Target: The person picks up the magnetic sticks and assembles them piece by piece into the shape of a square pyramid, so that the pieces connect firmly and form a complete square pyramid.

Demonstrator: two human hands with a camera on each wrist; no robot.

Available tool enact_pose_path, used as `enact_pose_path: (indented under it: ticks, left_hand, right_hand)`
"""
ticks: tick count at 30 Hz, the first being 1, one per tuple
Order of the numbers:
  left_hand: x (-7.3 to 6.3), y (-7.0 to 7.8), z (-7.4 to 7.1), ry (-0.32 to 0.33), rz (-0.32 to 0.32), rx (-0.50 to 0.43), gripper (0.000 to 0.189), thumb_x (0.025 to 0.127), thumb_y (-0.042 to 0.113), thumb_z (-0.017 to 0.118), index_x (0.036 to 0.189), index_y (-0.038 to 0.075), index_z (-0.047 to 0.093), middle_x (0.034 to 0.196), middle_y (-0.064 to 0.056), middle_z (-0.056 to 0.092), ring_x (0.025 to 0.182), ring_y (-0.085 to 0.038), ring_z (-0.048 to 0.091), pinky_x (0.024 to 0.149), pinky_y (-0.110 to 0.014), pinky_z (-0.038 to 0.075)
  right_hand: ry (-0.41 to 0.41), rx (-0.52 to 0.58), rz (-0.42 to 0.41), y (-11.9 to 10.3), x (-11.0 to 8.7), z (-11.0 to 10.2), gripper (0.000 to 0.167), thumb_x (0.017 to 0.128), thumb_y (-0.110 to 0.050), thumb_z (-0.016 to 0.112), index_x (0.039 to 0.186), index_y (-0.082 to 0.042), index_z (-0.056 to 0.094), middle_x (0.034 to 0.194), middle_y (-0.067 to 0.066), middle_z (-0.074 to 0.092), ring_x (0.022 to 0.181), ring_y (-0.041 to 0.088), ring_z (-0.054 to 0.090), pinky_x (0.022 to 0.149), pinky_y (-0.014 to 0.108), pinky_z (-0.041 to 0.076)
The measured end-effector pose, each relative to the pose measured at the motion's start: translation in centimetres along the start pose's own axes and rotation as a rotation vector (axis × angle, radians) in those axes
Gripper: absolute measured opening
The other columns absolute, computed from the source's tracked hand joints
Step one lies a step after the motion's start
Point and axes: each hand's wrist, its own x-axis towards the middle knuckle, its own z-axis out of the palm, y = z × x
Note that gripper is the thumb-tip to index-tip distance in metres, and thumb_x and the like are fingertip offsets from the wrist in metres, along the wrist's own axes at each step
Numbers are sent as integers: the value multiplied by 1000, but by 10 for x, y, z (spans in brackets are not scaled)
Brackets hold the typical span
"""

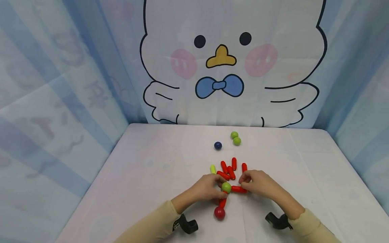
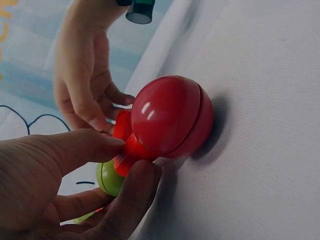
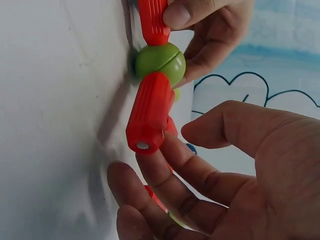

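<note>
My left hand [image 1: 207,187] pinches a red rod [image 1: 223,203] between thumb and finger. That rod joins a larger red ball [image 1: 219,213] at its near end to a green ball [image 1: 226,187] at the other; the left wrist view also shows the red ball [image 2: 170,117] close up. From the green ball a second red rod [image 1: 238,189] sticks out to the right. My right hand [image 1: 260,183] is beside this rod's free end, where a silvery dot [image 3: 142,145] shows. Its fingertips touch the rod [image 3: 149,112] from one side, while the thumb stands apart.
Beyond the hands lie several loose red rods [image 1: 231,172] and a yellow-green rod [image 1: 213,168], partly behind my left hand. Farther back are a dark blue ball [image 1: 217,145] and two green balls [image 1: 237,141]. A printed curtain [image 1: 218,108] rises behind the white table [image 1: 152,152].
</note>
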Motion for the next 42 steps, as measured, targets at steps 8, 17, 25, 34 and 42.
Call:
enact_pose_path:
  ticks: [8,17,25,34,42]
  left_hand:
    - [0,-1,-1,8,18,10,45,85,19,85,126,12,68,104,4,67,91,-10,57,75,-24,52]
    - [1,-3,0,-21,45,2,44,87,15,82,128,25,71,113,4,64,99,-12,54,70,-24,53]
    - [-1,-2,-1,-70,68,-16,41,89,14,80,127,27,73,122,4,61,104,-11,53,69,-22,54]
    - [-2,-1,-3,-76,73,-24,39,90,14,79,126,27,73,123,4,61,103,-10,52,69,-22,54]
    - [-1,-2,-3,-68,79,-29,38,89,14,80,125,24,73,122,3,61,102,-11,53,70,-22,54]
  right_hand:
    - [93,-27,10,2,19,-11,16,94,-19,68,103,-5,68,90,4,66,77,18,56,67,31,52]
    - [168,-36,22,4,55,-21,22,97,-21,64,110,-4,67,99,10,70,78,20,59,69,31,53]
    - [237,-65,-115,-1,88,-24,31,102,-16,57,131,-7,66,124,18,66,95,28,61,80,39,59]
    - [101,-221,-280,-1,119,-20,46,107,-17,51,152,-21,53,158,19,43,129,40,57,102,58,52]
    - [174,-237,-252,-6,123,-12,34,99,-24,69,131,-16,64,149,19,50,105,32,64,95,53,57]
